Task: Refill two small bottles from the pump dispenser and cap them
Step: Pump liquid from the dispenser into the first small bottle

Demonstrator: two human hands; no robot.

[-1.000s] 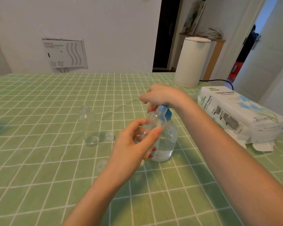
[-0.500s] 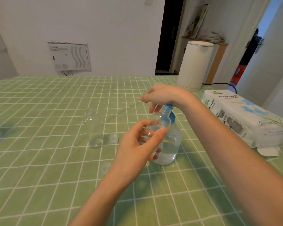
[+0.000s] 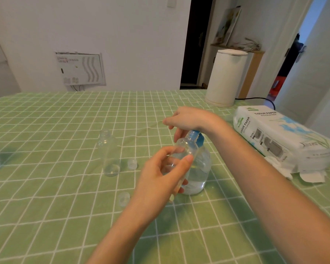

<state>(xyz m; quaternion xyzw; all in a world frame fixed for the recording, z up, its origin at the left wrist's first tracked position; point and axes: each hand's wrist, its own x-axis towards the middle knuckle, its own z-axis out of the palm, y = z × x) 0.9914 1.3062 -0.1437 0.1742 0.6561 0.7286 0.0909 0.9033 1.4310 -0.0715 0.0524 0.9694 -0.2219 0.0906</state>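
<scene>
Left hand [image 3: 160,180] fingers grasp small bottle [image 3: 185,149], tilted against dispenser [image 3: 198,174]. Right hand [image 3: 187,119] covers its blue pump, grip unclear. Second bottle [image 3: 110,155] stands left of fingers. Pack [image 3: 274,134] at right tabletop [image 3: 46,206] edge: "TISSUE PAPER".

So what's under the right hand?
The blue pump head, with the right hand on top of it. The left hand holds a small bottle in front, so the spout's tip is covered; the palm hides the pump top.
</scene>
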